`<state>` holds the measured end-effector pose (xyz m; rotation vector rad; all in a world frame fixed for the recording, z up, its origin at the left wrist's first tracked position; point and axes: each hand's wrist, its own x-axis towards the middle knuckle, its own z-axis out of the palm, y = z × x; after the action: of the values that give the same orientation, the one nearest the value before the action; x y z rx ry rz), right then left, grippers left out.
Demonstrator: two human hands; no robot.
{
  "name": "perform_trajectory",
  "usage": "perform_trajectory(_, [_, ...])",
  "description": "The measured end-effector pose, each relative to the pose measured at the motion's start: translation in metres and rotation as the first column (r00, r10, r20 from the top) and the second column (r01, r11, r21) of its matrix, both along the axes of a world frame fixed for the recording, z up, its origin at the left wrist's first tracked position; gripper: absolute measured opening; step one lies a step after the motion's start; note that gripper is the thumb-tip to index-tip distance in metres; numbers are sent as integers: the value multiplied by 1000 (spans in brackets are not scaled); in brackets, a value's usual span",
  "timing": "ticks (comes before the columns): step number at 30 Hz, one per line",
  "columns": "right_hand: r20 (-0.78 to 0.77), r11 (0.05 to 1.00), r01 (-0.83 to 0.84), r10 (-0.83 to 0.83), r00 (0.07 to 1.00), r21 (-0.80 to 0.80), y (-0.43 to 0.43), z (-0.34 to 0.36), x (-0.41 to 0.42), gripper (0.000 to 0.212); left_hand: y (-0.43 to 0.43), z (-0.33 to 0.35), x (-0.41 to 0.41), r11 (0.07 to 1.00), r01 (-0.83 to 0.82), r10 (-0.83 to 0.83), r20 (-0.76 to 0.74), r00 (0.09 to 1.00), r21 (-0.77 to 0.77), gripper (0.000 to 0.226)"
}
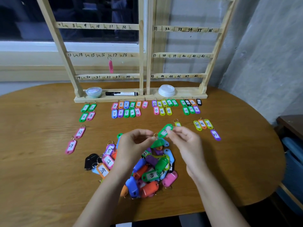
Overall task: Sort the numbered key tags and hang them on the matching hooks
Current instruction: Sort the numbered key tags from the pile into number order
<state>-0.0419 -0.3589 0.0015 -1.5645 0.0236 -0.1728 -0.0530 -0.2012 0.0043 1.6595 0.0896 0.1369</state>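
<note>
A smooth, glossy plastic green key tag (pixel 165 130), oblong with rounded ends and a white paper label, is held in the air between both hands. The left hand (pixel 136 141) pinches its thin metal split ring (pixel 155 134) with curled thumb and forefinger. The right hand (pixel 185 141) has its fingers (pixel 173 133) closed narrowly on the tag's body. The tag's long axis is slanted: the ring end points down towards the left fingers, and the rounded far end points up and away, towards the wooden rack (pixel 141 54). Its number is too blurred to read.

Directly below the fingers, nearer the person, lies a loose heap of key tags (pixel 147 169) in blue, orange, purple, pink, green and black, on the oval wood-grain tabletop (pixel 41 161). Just beyond the right fingers lies a yellow tag (pixel 177 124). Further right of them is a short row marked 45, 46, 47 (pixel 203 124), with a purple 47 tag (pixel 215 135) beside it. Left of the left fingers, well apart, lie two pink 27 tags (pixel 79 132). Beyond both hands, neat rows of sorted tags (pixel 126 109) lie along the foot of the rack, their rings pointing at it. The rack's pale slats carry handwritten numbers and small hooks. One pink tag (pixel 111 66) hangs upright below the 16–17 slat. On the rack's base sit a round tub (pixel 94 92), a black-capped marker (pixel 121 93) lying crosswise, and a stack of white lids (pixel 166 90).
</note>
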Motion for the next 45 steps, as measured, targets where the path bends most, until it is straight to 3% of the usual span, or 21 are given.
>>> perform_trajectory(4, [-47, 995, 102, -102, 994, 7, -21, -9, 11, 10, 13, -8, 13, 939, -72, 36, 109, 993, 338, 13])
perform_trajectory(9, [-71, 989, 144, -147, 987, -41, -34, -23, 14, 8, 4, -17, 21, 777, 30, -202, 204, 958, 629, 17])
perform_trajectory(13, [-32, 982, 152, -156, 987, -110, -39, -29, 15, 13, -1, -26, 25, 693, 96, -300, 164, 940, 714, 27])
perform_trajectory(25, [67, 880, 158, -143, 987, -447, -46, -35, 50, 15, 0, -28, 27, 701, 90, -284, 161, 945, 707, 27])
perform_trajectory(29, [63, 782, 132, -118, 991, -609, -37, -32, 68, 14, 0, -30, 29, 722, 89, -265, 155, 952, 687, 33])
perform_trajectory(34, [62, 669, 118, -107, 992, -733, -26, -32, 81, 17, 3, -28, 27, 814, 67, -184, 146, 972, 577, 29])
perform_trajectory(39, [187, 531, 214, -103, 977, -820, -35, -36, 70, 19, 14, -17, 22, 876, -12, -75, 160, 984, 483, 36])
perform_trajectory(41, [226, 471, 231, -67, 972, -852, -41, -38, 59, 23, 21, -16, 21, 913, -30, -28, 135, 990, 407, 24])
perform_trajectory(45, [99, 333, 85, 24, 995, -939, -44, -38, 40, 40, 33, -13, 16, 976, -43, 30, 66, 997, 215, 12])
